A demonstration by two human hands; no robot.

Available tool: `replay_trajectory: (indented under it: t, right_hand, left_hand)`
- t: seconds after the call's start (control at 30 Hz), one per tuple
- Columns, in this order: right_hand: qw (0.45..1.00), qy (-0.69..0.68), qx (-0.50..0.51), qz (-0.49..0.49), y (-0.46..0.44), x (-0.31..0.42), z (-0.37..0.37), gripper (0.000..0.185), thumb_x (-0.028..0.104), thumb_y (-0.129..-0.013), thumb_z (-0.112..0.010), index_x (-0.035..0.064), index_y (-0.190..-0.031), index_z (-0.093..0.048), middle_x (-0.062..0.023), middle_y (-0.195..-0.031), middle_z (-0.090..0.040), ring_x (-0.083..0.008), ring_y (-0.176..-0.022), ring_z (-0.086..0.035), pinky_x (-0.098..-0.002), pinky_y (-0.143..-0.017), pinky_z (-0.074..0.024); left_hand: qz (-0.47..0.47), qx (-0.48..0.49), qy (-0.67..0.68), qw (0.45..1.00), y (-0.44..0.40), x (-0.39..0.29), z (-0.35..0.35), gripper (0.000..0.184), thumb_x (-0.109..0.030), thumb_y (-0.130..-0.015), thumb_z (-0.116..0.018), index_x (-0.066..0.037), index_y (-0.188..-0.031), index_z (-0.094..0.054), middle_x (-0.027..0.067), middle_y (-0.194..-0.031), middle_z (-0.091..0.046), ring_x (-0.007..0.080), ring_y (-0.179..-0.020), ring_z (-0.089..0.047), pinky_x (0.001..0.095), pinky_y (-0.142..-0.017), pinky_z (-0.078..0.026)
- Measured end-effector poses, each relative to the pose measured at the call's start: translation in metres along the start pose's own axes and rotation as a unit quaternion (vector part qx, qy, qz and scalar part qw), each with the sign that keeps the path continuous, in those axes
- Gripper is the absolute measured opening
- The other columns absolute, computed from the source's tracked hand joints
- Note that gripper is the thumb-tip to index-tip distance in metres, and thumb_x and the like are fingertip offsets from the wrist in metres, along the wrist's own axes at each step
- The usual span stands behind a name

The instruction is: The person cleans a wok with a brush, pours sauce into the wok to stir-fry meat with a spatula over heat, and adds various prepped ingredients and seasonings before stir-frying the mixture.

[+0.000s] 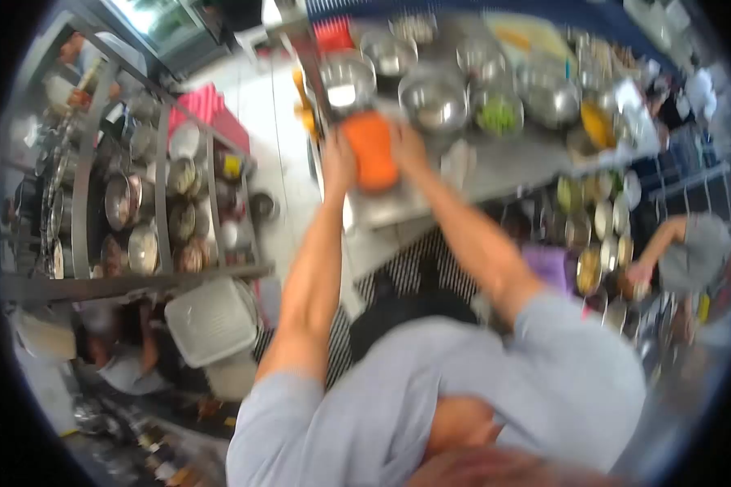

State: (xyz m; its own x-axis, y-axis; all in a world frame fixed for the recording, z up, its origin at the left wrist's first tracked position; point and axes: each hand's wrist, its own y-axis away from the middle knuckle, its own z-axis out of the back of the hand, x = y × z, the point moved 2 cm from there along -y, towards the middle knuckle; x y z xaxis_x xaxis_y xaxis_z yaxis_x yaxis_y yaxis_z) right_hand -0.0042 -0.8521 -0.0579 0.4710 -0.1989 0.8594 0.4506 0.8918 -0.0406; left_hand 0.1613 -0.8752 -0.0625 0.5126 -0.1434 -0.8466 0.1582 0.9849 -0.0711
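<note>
An orange rounded object (369,150) is between my two hands at the left end of the steel counter (495,170); blur hides what kind of thing it is. My left hand (340,162) grips its left edge, and my right hand (407,148) is at its upper right edge. The fingers of both are smeared and partly hidden. Just beyond it stands a steel bowl (351,81) with something pale inside. Another steel bowl (434,101) sits past my right hand. A crumpled white cloth (460,162) lies right of my right forearm.
More bowls line the counter, one with chopped greens (499,115). A metal shelf rack (161,178) with several bowls stands left, near a pink crate (207,114) and a white plastic bin (211,321). A co-worker's arm (658,247) reaches over containers at right. Other people work at left.
</note>
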Motion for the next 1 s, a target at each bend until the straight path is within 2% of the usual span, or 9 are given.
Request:
replay_trajectory:
  t: [0.1,0.17,0.2,0.27,0.33,0.43,0.5,0.57,1.0]
  right_hand:
    - [0.973,0.040,-0.116,0.194,-0.033,-0.027,-0.020,0.041,0.033,-0.097,-0.038,0.0020,-0.116,-0.058,-0.0223,-0.111,-0.061,-0.0359,-0.106,-0.058,-0.0413,-0.092,-0.0438]
    - [0.997,0.004,-0.071,0.034,0.064,-0.038,-0.026,0.041,0.032,-0.097,-0.037,0.0039,-0.118,-0.058,-0.0211,-0.112,-0.062,-0.0349,-0.109,-0.057,-0.0392,-0.096,-0.0412]
    - [0.998,-0.014,-0.056,0.018,0.005,-0.014,-0.006,0.040,0.031,-0.097,-0.037,0.0058,-0.121,-0.057,-0.0199,-0.113,-0.062,-0.0339,-0.112,-0.055,-0.0371,-0.100,-0.0387]
    - [0.958,-0.006,-0.145,0.247,-0.061,-0.028,-0.024,0.044,0.031,-0.098,-0.031,0.0092,-0.129,-0.054,-0.0198,-0.125,-0.055,-0.0323,-0.120,-0.049,-0.0379,-0.105,-0.0311]
    - [0.998,0.008,-0.054,0.027,-0.031,0.008,0.011,0.035,0.028,-0.092,-0.045,0.0039,-0.109,-0.063,-0.0204,-0.104,-0.065,-0.0364,-0.099,-0.061,-0.0388,-0.086,-0.0467]
    - [0.997,0.065,0.018,0.021,-0.046,0.014,0.033,0.035,0.032,-0.089,-0.047,0.0028,-0.096,-0.066,-0.0199,-0.097,-0.066,-0.0393,-0.090,-0.062,-0.0423,-0.079,-0.0486]
    - [0.992,0.112,0.034,0.042,-0.064,0.019,0.031,0.038,0.034,-0.089,-0.047,0.0024,-0.092,-0.066,-0.0200,-0.095,-0.066,-0.0389,-0.089,-0.062,-0.0430,-0.080,-0.0487]
    - [0.985,0.157,0.043,0.063,-0.073,0.032,0.011,0.040,0.037,-0.088,-0.046,0.0019,-0.088,-0.067,-0.0201,-0.094,-0.066,-0.0386,-0.089,-0.062,-0.0436,-0.081,-0.0488]
    - [0.973,0.219,-0.005,0.067,-0.074,0.066,-0.009,0.042,0.032,-0.089,-0.041,0.0015,-0.086,-0.069,-0.0212,-0.090,-0.066,-0.0371,-0.087,-0.064,-0.0465,-0.081,-0.0490]
  left_hand:
    - [-0.015,-0.034,0.034,0.999,-0.030,-0.033,0.007,0.041,-0.029,-0.098,-0.035,-0.002,-0.122,-0.056,0.0272,-0.110,-0.060,0.0404,-0.105,-0.057,0.0416,-0.090,-0.044]
    - [0.038,0.053,0.007,0.998,-0.028,-0.027,0.010,0.042,-0.029,-0.098,-0.035,-0.002,-0.125,-0.053,0.0270,-0.112,-0.060,0.0389,-0.106,-0.058,0.0409,-0.090,-0.044]
    - [-0.055,-0.067,-0.020,0.996,-0.022,-0.012,-0.003,0.042,-0.030,-0.097,-0.036,-0.001,-0.123,-0.052,0.0269,-0.104,-0.062,0.0405,-0.101,-0.059,0.0422,-0.087,-0.045]
    - [-0.119,-0.143,-0.026,0.982,-0.107,-0.026,-0.013,0.043,-0.029,-0.096,-0.036,0.000,-0.123,-0.051,0.0271,-0.106,-0.060,0.0415,-0.100,-0.058,0.0427,-0.087,-0.045]
    - [-0.029,0.010,-0.009,0.999,-0.034,0.017,-0.013,0.043,-0.029,-0.096,-0.038,0.000,-0.124,-0.050,0.0252,-0.112,-0.058,0.0401,-0.103,-0.057,0.0417,-0.090,-0.044]
    - [0.041,0.059,0.204,0.976,-0.014,-0.007,-0.007,0.052,-0.042,-0.096,-0.039,-0.005,-0.133,-0.044,0.0150,-0.129,-0.051,0.0298,-0.119,-0.049,0.0387,-0.098,-0.038]
    - [0.154,0.048,0.431,0.888,0.009,-0.016,-0.009,0.060,-0.051,-0.097,-0.034,-0.013,-0.143,-0.032,0.0082,-0.141,-0.039,0.0239,-0.130,-0.036,0.0408,-0.104,-0.031]
    - [0.154,0.099,0.403,0.897,0.027,-0.009,-0.004,0.075,-0.065,-0.090,-0.037,-0.022,-0.149,-0.018,0.0025,-0.151,-0.023,0.0229,-0.141,-0.017,0.0522,-0.109,-0.019]
    - [0.221,0.095,0.450,0.860,0.010,0.006,-0.016,0.077,-0.069,-0.091,-0.021,-0.016,-0.146,-0.025,0.0036,-0.153,-0.020,0.0240,-0.143,-0.007,0.0577,-0.109,-0.014]
